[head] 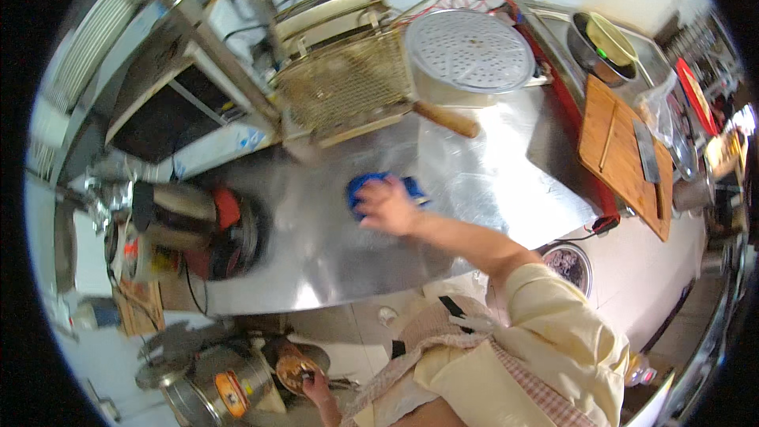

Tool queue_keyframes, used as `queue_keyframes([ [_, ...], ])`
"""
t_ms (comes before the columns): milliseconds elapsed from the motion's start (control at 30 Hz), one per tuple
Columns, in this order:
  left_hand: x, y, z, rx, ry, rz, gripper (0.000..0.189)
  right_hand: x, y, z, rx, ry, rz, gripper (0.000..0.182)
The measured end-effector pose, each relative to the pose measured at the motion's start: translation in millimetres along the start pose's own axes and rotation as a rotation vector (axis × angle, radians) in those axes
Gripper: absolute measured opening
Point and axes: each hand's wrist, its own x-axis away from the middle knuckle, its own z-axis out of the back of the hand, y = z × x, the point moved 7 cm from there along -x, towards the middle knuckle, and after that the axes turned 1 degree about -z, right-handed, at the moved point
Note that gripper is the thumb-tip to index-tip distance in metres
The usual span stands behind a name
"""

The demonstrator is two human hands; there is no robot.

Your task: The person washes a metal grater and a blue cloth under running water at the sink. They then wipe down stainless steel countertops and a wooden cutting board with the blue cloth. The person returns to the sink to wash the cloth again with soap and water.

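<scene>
My right hand (385, 204) lies spread on a crumpled blue cloth (363, 184) and presses it against the stainless steel tabletop (320, 249). The hand is blurred. Low in the view, beside the table's near edge, my left hand (317, 388) closes its fingers at the rim of a round brown bowl (293, 367), which has small pale bits in it. Beyond the cloth, a wooden rolling pin or handle (447, 120) lies near a wire mesh rack (347, 83).
A large pot with a perforated metal lid (471, 50) stands at the back. An electric appliance (195, 213) sits on the left. To the right, a cleaver (646, 151) lies on a wooden cutting board (611, 130). A large metal pot (195, 397) stands below left.
</scene>
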Motion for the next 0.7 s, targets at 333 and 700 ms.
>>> queue_keyframes([
  [333, -32, 8, -35, -0.478, 0.069, -0.269, 0.038, 69, 164, 29, 0.115, -0.09, -0.016, 0.037],
  [700, 59, 111, -138, -0.25, -0.295, -0.155, 0.022, 146, 293, 108, 0.253, 0.089, -0.509, 0.036],
])
